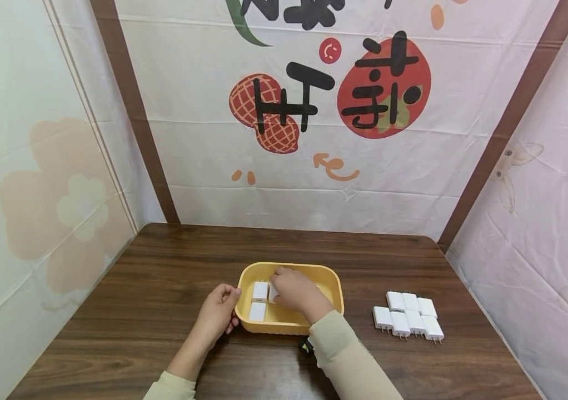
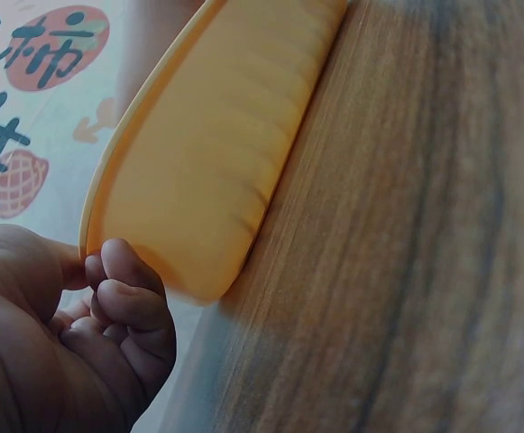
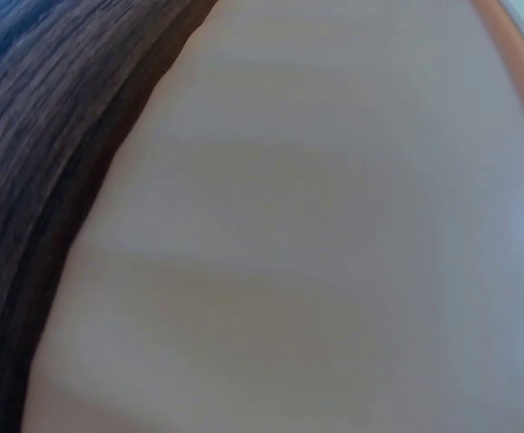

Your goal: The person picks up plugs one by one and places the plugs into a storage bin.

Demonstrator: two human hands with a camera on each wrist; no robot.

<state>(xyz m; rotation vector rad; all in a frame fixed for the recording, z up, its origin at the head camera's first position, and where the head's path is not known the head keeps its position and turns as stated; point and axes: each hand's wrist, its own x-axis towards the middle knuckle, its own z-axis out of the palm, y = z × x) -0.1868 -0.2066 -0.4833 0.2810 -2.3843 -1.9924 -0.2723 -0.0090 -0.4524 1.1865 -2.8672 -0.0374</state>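
A yellow plastic basket [image 1: 332, 278] sits on the table. My left hand [image 1: 215, 312] pinches its left rim between thumb and curled fingers; in the left wrist view this hand [image 2: 90, 334] is at the corner of the basket wall [image 2: 198, 153]. Inside the basket my right hand [image 1: 296, 291] reaches over the far rim's side and pinches a white charger plug [image 1: 272, 294], mostly covered by the fingers. Just left of it lie two more white charger plugs, the upper one [image 1: 260, 291] and the lower one [image 1: 257, 311]. Only a blurred basket wall [image 3: 289, 207] fills the right wrist view.
Several white charger plugs [image 1: 406, 316] lie in two rows on the wooden table [image 1: 184, 261], right of the basket. A small dark object [image 1: 306, 345] shows beside the right sleeve at the basket's near side. Printed cloth walls [image 1: 204, 194] stand around the table.
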